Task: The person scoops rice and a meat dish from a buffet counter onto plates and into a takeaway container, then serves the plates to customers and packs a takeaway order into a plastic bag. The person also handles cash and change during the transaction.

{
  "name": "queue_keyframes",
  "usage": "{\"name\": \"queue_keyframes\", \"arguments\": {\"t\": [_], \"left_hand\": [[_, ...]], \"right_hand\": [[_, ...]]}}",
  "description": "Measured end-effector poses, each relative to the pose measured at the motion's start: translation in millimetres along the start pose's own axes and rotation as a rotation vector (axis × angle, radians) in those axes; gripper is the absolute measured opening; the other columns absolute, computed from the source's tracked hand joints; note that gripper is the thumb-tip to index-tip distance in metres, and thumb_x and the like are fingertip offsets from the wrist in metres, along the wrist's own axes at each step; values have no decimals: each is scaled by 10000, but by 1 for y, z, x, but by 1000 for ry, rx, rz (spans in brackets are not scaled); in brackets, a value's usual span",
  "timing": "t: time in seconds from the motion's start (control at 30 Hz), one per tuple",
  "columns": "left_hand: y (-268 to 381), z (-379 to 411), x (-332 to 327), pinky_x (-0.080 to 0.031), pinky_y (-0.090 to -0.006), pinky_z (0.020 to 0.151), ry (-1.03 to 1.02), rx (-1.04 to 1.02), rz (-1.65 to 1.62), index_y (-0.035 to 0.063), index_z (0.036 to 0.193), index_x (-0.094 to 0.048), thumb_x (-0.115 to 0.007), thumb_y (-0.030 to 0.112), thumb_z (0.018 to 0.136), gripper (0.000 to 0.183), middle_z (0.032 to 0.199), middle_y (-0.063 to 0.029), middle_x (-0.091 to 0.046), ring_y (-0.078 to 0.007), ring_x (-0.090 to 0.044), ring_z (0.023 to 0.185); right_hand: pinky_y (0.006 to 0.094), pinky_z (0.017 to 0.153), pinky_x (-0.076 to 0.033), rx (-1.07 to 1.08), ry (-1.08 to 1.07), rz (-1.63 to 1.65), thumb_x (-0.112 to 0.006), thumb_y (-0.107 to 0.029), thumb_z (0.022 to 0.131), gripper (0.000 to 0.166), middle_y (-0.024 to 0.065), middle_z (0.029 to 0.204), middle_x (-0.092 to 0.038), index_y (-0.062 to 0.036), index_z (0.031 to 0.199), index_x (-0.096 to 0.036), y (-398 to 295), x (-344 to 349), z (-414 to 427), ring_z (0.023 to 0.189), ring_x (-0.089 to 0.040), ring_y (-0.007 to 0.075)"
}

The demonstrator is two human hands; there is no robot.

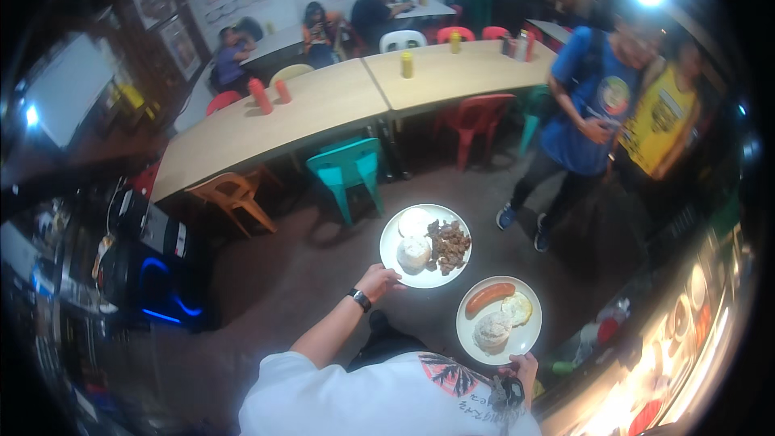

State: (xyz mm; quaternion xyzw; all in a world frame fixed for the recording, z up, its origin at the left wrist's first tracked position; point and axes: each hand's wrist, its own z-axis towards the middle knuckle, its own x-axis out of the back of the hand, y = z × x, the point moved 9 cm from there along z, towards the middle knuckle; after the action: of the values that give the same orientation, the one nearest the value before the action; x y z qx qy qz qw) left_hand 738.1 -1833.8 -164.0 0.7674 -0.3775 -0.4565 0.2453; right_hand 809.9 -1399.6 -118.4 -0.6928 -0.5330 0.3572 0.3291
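Observation:
My left hand (379, 282) grips the near left rim of a white plate (392, 231). On that plate lie a mound of rice (414, 254), a fried egg (415, 222) and chopped brown meat (449, 246). Lower and to the right, my right hand (522, 370) holds a second white plate (529, 333) by its near edge. It carries a red sausage (490, 297), a fried egg (516, 309) and rice (491, 330). Both plates are held out over the floor, apart from each other.
A long pale table (315, 103) with sauce bottles (260, 97) stands ahead. A teal plastic chair (345, 169), an orange one (233, 197) and a red one (475, 127) line its near side. Two people (596, 97) stand at the right, beyond a lit food counter (660, 363). Others sit behind.

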Motion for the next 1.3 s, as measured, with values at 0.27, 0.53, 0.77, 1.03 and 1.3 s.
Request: {"name": "queue_keyframes", "arguments": {"t": [0.27, 0.53, 0.77, 1.03, 1.3], "left_hand": [[184, -22, 274, -562, -332, 715, 260, -151, -75, -43, 1091, -527, -584, 0, 783, 316, 1032, -129, -615, -208, -643, 869], [377, -5, 476, -562, -336, 701, 544, -299, -205, -35, 1086, -532, -587, 9, 782, 311, 1023, -110, -609, -179, -613, 885], [562, 95, 603, -581, -332, 689, 580, -491, -340, -59, 1068, -533, -559, -31, 788, 282, 982, -126, -631, -199, -648, 841], [834, 190, 697, -584, -320, 704, 702, -688, -345, -97, 1077, -538, -534, -20, 809, 279, 973, -159, -648, -214, -668, 805], [1034, 287, 846, -571, -330, 748, 488, -812, -349, -114, 1111, -489, -558, 42, 836, 324, 1012, -213, -629, -317, -668, 873]], "right_hand": [[308, 467, -519, 26, -301, -55, -534, -29, 725, 262, 154, 810, -617, 72, 966, -560, -7, -377, 103, 569, -611, 235], [288, 497, -486, 59, -619, -129, -563, -70, 743, 258, 140, 839, -613, 56, 967, -546, -59, -783, 218, 611, -593, 220], [253, 493, -452, 113, -717, -164, -551, -59, 744, 252, 121, 796, -616, 58, 967, -548, -127, -1066, 332, 550, -567, 171], [272, 523, -479, 143, -846, -178, -564, -46, 747, 232, 114, 776, -600, 57, 955, -561, -209, -1359, 485, 603, -586, 194], [298, 774, -434, 145, -898, -305, -538, -215, 873, 429, 113, 1159, -530, 2, 1239, -482, -207, -1543, 621, 990, -518, 172]]}}
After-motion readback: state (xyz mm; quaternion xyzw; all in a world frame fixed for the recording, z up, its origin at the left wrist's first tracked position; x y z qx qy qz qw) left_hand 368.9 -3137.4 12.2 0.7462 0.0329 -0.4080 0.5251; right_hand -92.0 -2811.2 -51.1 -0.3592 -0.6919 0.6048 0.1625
